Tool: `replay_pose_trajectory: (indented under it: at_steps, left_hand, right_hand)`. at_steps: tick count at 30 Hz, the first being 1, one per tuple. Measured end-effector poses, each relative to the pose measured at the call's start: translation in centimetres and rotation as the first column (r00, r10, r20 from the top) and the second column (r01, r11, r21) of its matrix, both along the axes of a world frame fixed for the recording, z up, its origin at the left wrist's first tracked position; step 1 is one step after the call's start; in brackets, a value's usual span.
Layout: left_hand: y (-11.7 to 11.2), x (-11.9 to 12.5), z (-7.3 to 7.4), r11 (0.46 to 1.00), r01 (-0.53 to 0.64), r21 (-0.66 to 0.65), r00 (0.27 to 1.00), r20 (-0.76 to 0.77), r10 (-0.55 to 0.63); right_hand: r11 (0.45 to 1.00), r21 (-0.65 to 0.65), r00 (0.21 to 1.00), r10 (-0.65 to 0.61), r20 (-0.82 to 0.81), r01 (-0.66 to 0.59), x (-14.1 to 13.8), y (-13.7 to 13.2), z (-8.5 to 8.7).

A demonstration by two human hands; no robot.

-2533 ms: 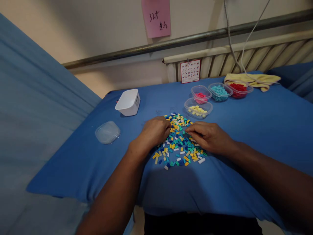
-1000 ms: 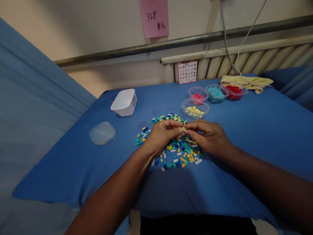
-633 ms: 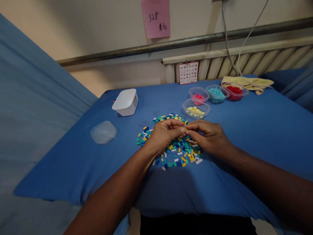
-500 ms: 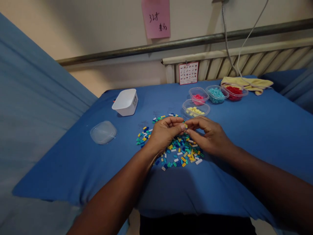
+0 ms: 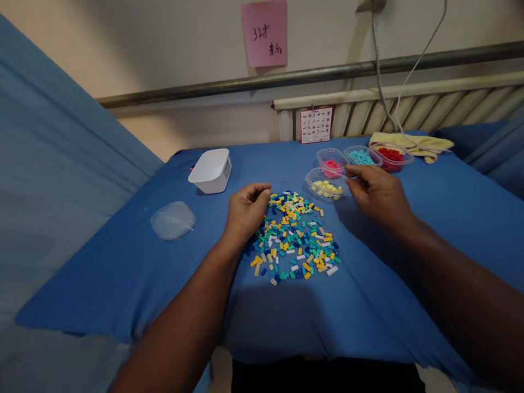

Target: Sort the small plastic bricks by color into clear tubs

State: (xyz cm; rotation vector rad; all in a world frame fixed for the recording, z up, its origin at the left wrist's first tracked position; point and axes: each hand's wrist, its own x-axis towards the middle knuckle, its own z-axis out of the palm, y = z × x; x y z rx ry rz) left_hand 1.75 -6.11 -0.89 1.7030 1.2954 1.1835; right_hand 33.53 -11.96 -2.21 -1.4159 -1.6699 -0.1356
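Note:
A pile of small bricks (image 5: 295, 237) in yellow, green, blue and white lies on the blue cloth (image 5: 368, 284). My left hand (image 5: 245, 210) rests at the pile's upper left edge, fingers curled in with the thumb on a fingertip. What it holds, if anything, is hidden. My right hand (image 5: 379, 191) is at the right rim of a clear tub of yellow bricks (image 5: 308, 182), thumb and forefinger pinched over its edge. I cannot see what is in that pinch.
Behind the yellow tub stand clear tubs of pink bricks (image 5: 323, 155), cyan bricks (image 5: 362, 156) and red bricks (image 5: 393, 155). A white tub (image 5: 210, 170) and a clear lid (image 5: 172, 220) lie at the left. A yellow cloth (image 5: 413, 143) and a hanging cable (image 5: 380, 82) are at the back right.
My hands, pinched together on a small yellow brick over the pile, have parted. The right hand moved up and right to the yellow tub. The left hand drew back to the pile's left edge.

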Motion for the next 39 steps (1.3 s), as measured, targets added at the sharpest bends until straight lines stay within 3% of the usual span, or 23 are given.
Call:
replay_pose_trajectory:
  at_steps: [4, 7, 10, 14, 17, 21, 23, 27, 31, 33, 36, 39]
  left_hand:
    - [0.6, -1.2, -0.2, 0.982, 0.065, 0.178, 0.966, -0.260, -0.017]
    - [0.5, -1.1, -0.5, 0.933, 0.268, 0.240, 0.880, -0.456, -0.136]
    - [0.0, -0.3, -0.9, 0.860, 0.482, 0.169, 0.723, -0.630, -0.281]
    - [-0.5, -0.3, -0.5, 0.800, 0.598, 0.050, 0.584, -0.711, -0.393]
    - [-0.5, -1.6, 0.4, 0.822, 0.568, 0.037, 0.570, -0.739, -0.360]
    - [0.3, -2.8, 0.6, 0.908, 0.380, 0.179, 0.677, -0.722, -0.141]
    - [0.8, -2.9, 0.2, 0.921, 0.329, 0.209, 0.687, -0.722, -0.082]
    - [0.9, -2.9, 0.1, 0.942, 0.323, 0.089, 0.584, -0.803, -0.124]
    - [0.4, -3.5, 1.3, 0.984, 0.168, 0.060, 0.461, -0.887, -0.025]
    - [0.5, -3.8, 1.5, 0.988, 0.128, 0.085, 0.451, -0.892, 0.018]
    - [1.1, -3.9, 0.9, 0.967, 0.205, 0.153, 0.550, -0.835, 0.015]
    - [1.7, -3.4, -0.2, 0.912, 0.375, 0.168, 0.596, -0.797, -0.098]
  right_hand:
    - [0.993, -0.027, 0.992, 0.119, 0.046, -0.118, -1.8, -1.4, -0.5]
    - [0.950, -0.104, 0.947, 0.304, 0.102, -0.294, -4.2, -1.8, -1.5]
    - [0.876, -0.236, 0.880, 0.458, 0.131, -0.421, -6.4, -1.3, -2.6]
    - [0.803, -0.363, 0.835, 0.539, 0.105, -0.473, -7.1, -1.4, -3.0]
    - [0.747, -0.395, 0.788, 0.610, 0.087, -0.535, -6.7, -2.3, -2.4]
    - [0.765, -0.407, 0.811, 0.578, 0.092, -0.499, -6.9, -2.8, -1.7]
    - [0.751, -0.445, 0.808, 0.582, 0.096, -0.488, -7.3, -2.8, -1.7]
    - [0.672, -0.507, 0.737, 0.668, 0.100, -0.540, -7.8, -3.0, -1.7]
    - [0.685, -0.485, 0.745, 0.660, 0.097, -0.544, -7.7, -4.0, -1.5]
    - [0.673, -0.472, 0.729, 0.679, 0.088, -0.570, -7.7, -4.4, -1.3]
    - [0.684, -0.414, 0.729, 0.681, 0.066, -0.601, -7.7, -4.8, -1.0]
    - [0.722, -0.343, 0.755, 0.654, 0.055, -0.601, -7.5, -4.8, -0.8]
